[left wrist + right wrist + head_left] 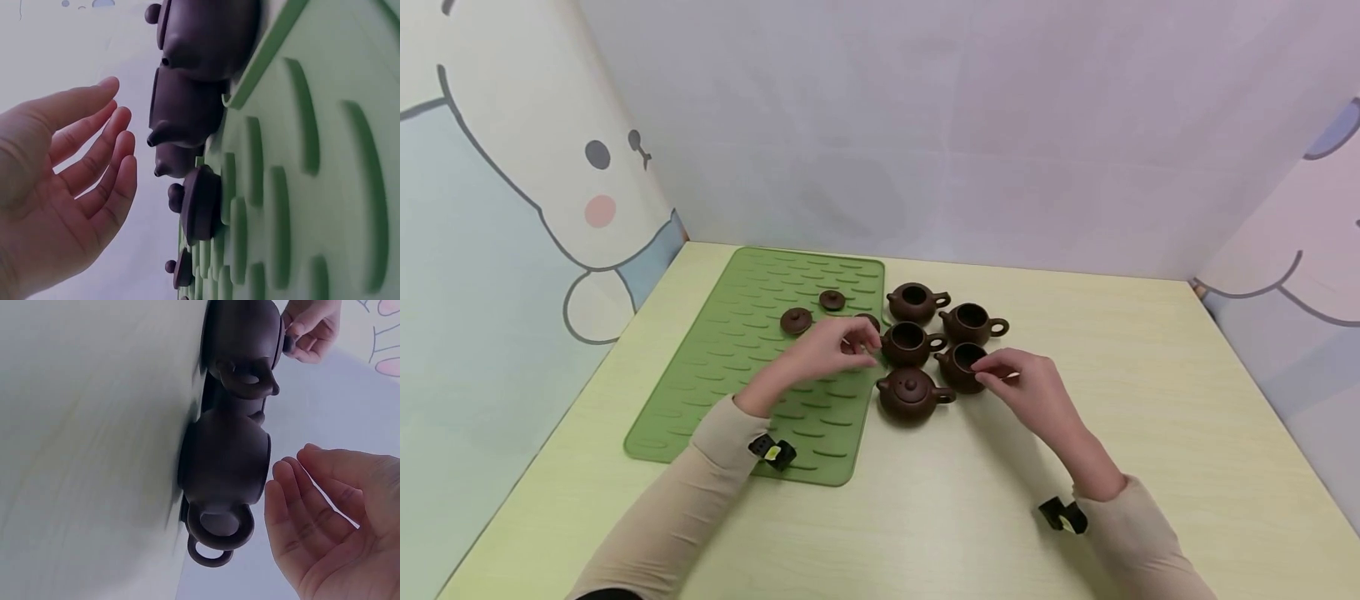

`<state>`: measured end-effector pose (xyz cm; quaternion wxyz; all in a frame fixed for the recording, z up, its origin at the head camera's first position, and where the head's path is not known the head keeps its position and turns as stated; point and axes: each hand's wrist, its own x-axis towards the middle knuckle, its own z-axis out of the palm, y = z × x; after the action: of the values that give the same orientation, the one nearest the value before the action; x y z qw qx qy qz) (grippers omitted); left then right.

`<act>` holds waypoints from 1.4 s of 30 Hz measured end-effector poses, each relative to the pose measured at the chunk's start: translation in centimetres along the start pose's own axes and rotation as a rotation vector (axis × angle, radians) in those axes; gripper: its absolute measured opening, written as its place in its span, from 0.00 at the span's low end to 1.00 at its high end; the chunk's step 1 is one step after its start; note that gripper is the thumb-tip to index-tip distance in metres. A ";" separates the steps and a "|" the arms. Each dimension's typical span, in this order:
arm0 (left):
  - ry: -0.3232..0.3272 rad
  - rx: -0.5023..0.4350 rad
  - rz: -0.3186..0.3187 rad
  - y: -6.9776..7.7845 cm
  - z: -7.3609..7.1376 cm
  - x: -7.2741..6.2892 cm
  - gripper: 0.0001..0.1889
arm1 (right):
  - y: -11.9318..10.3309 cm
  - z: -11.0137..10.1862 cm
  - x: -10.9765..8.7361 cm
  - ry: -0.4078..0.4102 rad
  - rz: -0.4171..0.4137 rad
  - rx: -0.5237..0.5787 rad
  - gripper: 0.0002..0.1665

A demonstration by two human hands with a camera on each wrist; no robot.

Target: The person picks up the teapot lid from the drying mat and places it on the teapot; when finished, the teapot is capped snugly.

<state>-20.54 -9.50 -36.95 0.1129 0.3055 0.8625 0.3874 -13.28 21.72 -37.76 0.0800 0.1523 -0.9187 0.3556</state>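
Several small dark brown teapots stand grouped beside a green mat (808,417). The nearest teapot (907,402) wears its lid; the others, such as the teapot (958,371) by my right hand, have uncovered mouths. My right hand (1030,392) hovers at that uncovered teapot's rim, loosely bent fingers holding nothing, apart from it in the right wrist view. Over the mat's right edge is my left hand (831,348), also without anything in its relaxed fingers. Loose lids lie on the mat, among them a lid (796,321) and a smaller-looking lid (832,300); my left hand partly hides others.
Behind are two more uncovered teapots, one teapot (913,302) at the back left and one teapot (972,325) to its right. Their handles point right. A pale wooden table (1112,358) carries everything, with a light wall (925,167) along its far edge.
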 end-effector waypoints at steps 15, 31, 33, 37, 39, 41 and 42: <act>0.071 -0.009 -0.066 -1.7 -0.6 -0.3 0.11 | 1.4 -0.9 0.3 0.063 0.070 -0.003 0.08; 0.118 -0.025 -0.194 -3.0 -0.6 -0.7 0.11 | 2.9 -1.1 0.4 0.038 0.152 0.006 0.13; 0.114 -0.028 -0.207 -3.1 -0.6 -0.6 0.11 | 3.0 -1.1 0.5 0.022 0.161 0.012 0.13; 0.114 -0.023 -0.235 -3.2 -0.6 -0.6 0.10 | 3.4 -0.9 0.7 -0.005 0.167 0.012 0.13; 0.117 -0.014 -0.246 -3.3 -0.7 -0.6 0.10 | 3.5 -0.7 0.8 -0.019 0.164 0.013 0.12; 0.119 -0.008 -0.256 -3.3 -0.7 -0.6 0.10 | 3.5 -0.6 0.9 -0.031 0.161 0.011 0.11; 0.120 -0.005 -0.260 -3.3 -0.6 -0.6 0.10 | 3.5 -0.6 1.0 -0.036 0.161 0.010 0.11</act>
<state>-21.82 -11.92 -38.97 0.1109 0.1673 0.8989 0.3893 -15.38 24.32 -39.27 0.0339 0.0847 -0.9274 0.3627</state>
